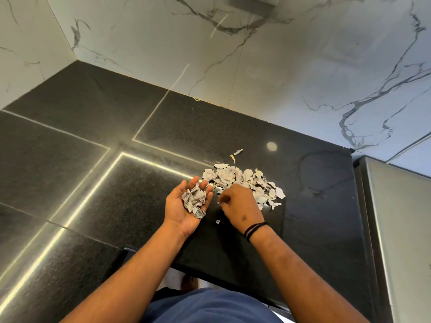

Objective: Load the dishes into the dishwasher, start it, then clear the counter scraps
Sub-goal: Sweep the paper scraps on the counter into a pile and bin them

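A pile of torn, crumpled paper scraps (pixel 240 180) lies on the black granite counter (pixel 116 183). My left hand (pixel 186 206) is held palm up just left of the pile, its cupped palm carrying a heap of scraps (pixel 194 199). My right hand (pixel 240 203) is palm down at the near edge of the pile, fingers curled inward over scraps; what its fingertips pinch is hidden. One small scrap (pixel 217 221) lies alone between the two hands. Two stray bits (pixel 238 152) lie behind the pile.
White marble-pattern walls (pixel 256 66) close the counter at the back and left. A stainless steel appliance side (pixel 396 217) stands at the right end of the counter. The counter's front edge (pixel 210 276) runs just below my forearms.
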Motion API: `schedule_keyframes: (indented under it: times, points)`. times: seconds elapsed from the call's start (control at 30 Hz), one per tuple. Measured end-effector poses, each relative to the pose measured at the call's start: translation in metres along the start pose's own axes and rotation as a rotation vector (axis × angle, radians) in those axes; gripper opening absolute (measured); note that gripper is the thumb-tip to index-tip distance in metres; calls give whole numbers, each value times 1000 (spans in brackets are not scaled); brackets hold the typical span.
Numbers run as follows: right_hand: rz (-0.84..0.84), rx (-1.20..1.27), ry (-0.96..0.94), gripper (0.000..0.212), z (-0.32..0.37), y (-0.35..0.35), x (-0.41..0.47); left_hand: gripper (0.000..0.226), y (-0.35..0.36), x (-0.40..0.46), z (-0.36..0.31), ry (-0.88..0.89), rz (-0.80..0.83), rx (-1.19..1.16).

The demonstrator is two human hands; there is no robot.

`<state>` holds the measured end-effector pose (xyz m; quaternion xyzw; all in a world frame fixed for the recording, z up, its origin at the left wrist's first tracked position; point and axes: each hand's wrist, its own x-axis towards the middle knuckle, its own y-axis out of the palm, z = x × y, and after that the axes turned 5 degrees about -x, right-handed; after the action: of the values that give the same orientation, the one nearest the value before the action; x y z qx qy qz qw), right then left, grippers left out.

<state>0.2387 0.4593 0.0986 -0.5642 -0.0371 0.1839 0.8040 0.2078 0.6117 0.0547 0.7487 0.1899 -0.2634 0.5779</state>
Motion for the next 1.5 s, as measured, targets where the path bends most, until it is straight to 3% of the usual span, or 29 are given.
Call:
schedule_keyframes:
  times: [0.1,0.2,0.33,0.47,0.53,0.67,0.83,0.93,1.03,1.17,1.23,1.33,1.5]
  points:
    - [-119,394,18,10,22,-14,-2,34,-1,-2,3,-2,16,8]
    - [-108,529,-46,12,37,-21,-1,35,-1,-3,6,-15,48,35]
    - [-149,348,10,15,22,-28,1,26,-3,-5,1,-11,55,18]
    - [207,47,-26,20,4,-22,-9,29,-4,-5,-3,22,42,25]
    - [283,-83,-68,21,7,-8,-19,29,-3,-4,-2,20,39,31]
    - [208,-260,-134,23,17,15,-28,29,-2,-4,1,6,45,22]
    - [174,-247,-118,18,17,16,-21,34,0,-5,1,10,36,31]
    - [37,-64,-57,12,17,10,-15,40,-4,-4,0,7,38,31]
    - [-97,184,-118,7,33,4,-14,38,-5,-7,1,-14,50,13]
    - [-222,301,-135,16,34,6,-6,36,-4,-9,4,-45,56,4]
    - [-258,191,-43,21,19,8,2,37,-4,-9,3,-45,36,10]
    - [-121,-109,27,35,-3,11,13,40,-5,-8,0,-25,-3,20]
    - [-49,-278,-41,24,-17,20,21,42,-2,-9,1,-19,-29,27]
